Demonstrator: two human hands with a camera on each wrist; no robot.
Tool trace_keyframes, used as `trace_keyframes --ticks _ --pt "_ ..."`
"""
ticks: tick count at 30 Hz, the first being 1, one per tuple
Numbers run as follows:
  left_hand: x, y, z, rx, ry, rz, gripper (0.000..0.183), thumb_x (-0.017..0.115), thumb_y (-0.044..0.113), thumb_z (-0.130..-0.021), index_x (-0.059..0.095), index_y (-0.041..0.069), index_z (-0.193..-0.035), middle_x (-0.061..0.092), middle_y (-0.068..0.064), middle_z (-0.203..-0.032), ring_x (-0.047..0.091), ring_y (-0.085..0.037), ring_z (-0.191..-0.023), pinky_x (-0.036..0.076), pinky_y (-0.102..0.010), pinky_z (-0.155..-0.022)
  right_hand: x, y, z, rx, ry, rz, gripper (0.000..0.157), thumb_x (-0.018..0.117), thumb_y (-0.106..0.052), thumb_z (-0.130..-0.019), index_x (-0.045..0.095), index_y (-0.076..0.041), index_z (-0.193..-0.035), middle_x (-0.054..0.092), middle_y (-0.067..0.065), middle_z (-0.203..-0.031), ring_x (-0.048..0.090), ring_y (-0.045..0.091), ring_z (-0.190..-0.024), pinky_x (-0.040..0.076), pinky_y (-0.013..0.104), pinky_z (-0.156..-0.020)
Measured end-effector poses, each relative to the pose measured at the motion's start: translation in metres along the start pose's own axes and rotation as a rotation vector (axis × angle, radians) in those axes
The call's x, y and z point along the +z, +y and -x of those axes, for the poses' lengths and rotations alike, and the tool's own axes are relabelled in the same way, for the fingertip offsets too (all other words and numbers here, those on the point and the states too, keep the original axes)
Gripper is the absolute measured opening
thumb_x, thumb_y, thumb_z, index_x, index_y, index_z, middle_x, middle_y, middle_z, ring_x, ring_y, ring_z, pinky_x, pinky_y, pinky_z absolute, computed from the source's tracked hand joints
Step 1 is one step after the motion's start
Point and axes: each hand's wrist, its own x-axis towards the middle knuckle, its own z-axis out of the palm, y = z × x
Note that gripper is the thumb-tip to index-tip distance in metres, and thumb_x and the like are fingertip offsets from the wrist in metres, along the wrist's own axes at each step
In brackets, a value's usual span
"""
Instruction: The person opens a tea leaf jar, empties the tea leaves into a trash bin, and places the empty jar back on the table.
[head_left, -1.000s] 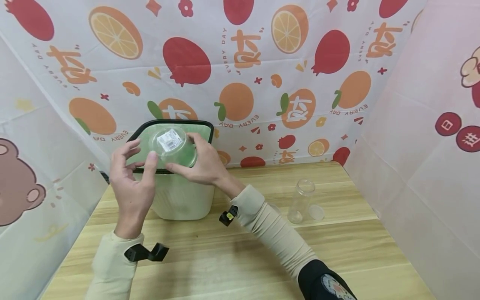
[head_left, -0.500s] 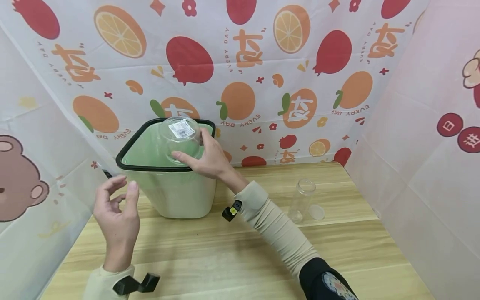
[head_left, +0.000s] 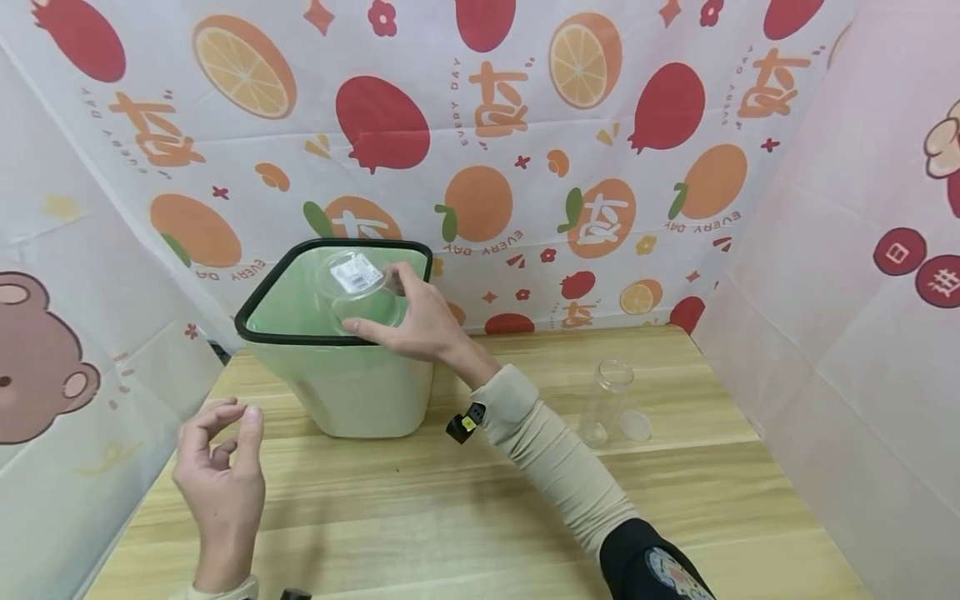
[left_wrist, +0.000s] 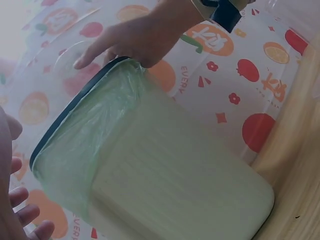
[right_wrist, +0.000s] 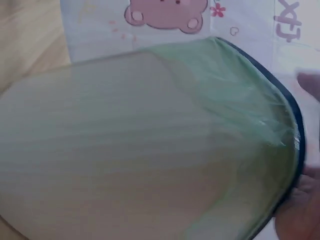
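My right hand [head_left: 427,325] grips a clear round container [head_left: 358,292] by its side, thumb in front and fingers behind. Its base, with a white barcode label [head_left: 356,272], faces up toward the head camera. The container is over the mouth of a pale green bin [head_left: 367,396] lined with a thin green bag [left_wrist: 107,115]. The left wrist view shows the same hand [left_wrist: 145,42] just beyond the black rim [left_wrist: 75,107]. My left hand [head_left: 221,483] hangs in the air at the front left, fingers loosely bent and holding nothing.
To the right on the wooden table [head_left: 525,517] stand a tall clear jar [head_left: 603,404] and, beside it, a flat round translucent lid [head_left: 636,426]. A fruit-print cloth [head_left: 480,142] hangs right behind the bin, with pale cloths on both sides.
My left hand has moved away from the container, down and toward the front left. My right hand keeps the container, which has shifted slightly right and now tilts a little lower over the bin.
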Motion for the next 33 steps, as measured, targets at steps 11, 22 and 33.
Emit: trace_keyframes --ticks 11,22,33 --pt "-0.001 0.001 0.002 0.009 -0.011 0.011 0.02 0.068 0.007 -0.095 0.066 -0.007 -0.108 0.063 0.007 -0.118 0.059 -0.009 -0.111 0.049 -0.009 -0.078 0.003 0.002 0.001 -0.036 0.023 0.001 0.078 0.079 -0.047 -0.082 0.04 -0.016 -0.141 0.059 -0.003 -0.127 0.055 0.011 -0.115 0.05 0.023 -0.093" --pt "0.002 0.016 -0.005 0.01 -0.044 0.15 0.014 0.066 0.001 -0.094 0.068 0.003 -0.107 0.068 0.003 -0.107 0.064 -0.005 -0.093 0.053 -0.008 -0.073 -0.01 -0.006 0.002 -0.279 0.169 0.14 0.095 0.089 -0.04 -0.075 0.036 -0.009 -0.148 0.054 0.006 -0.141 0.055 0.014 -0.121 0.05 0.022 -0.099" --pt "0.022 0.071 -0.015 0.096 -0.189 0.34 0.017 0.065 0.004 -0.096 0.064 -0.003 -0.111 0.064 -0.009 -0.1 0.071 -0.013 -0.08 0.059 -0.019 -0.063 -0.033 -0.013 0.02 -0.602 0.209 0.322 0.088 0.087 -0.026 -0.08 0.036 0.001 -0.147 0.044 0.019 -0.156 0.038 0.029 -0.148 0.03 0.029 -0.126"
